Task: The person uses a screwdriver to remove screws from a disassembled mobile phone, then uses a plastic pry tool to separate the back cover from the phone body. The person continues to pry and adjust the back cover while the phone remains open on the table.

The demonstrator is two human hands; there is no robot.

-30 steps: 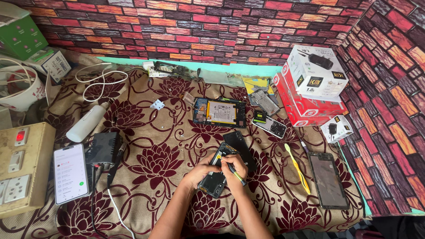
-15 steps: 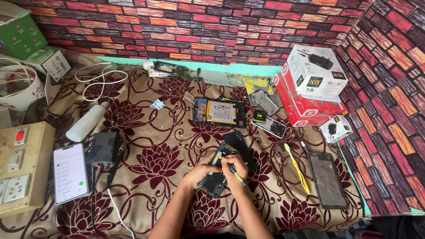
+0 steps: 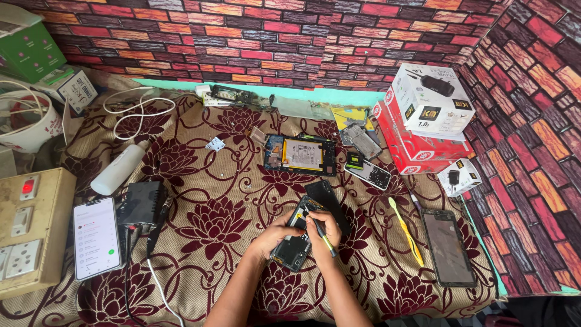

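Note:
An opened phone body (image 3: pixel 295 241) lies on the flowered cloth (image 3: pixel 218 200) near the front middle. My left hand (image 3: pixel 273 232) grips its left side and holds it steady. My right hand (image 3: pixel 324 227) is shut on a thin tool with a yellow-green handle (image 3: pixel 323 233), whose tip touches the upper part of the phone's insides. A black back cover (image 3: pixel 330 203) lies just right of the phone, partly behind my right hand.
A second opened phone (image 3: pixel 299 154) lies further back. A lit phone (image 3: pixel 96 236) and black box (image 3: pixel 143 203) sit left, beside a switch board (image 3: pixel 27 230). A dark screen panel (image 3: pixel 448 246), yellow pry tool (image 3: pixel 407 231) and stacked boxes (image 3: pixel 426 118) stand right. White bottle (image 3: pixel 119 168) at left.

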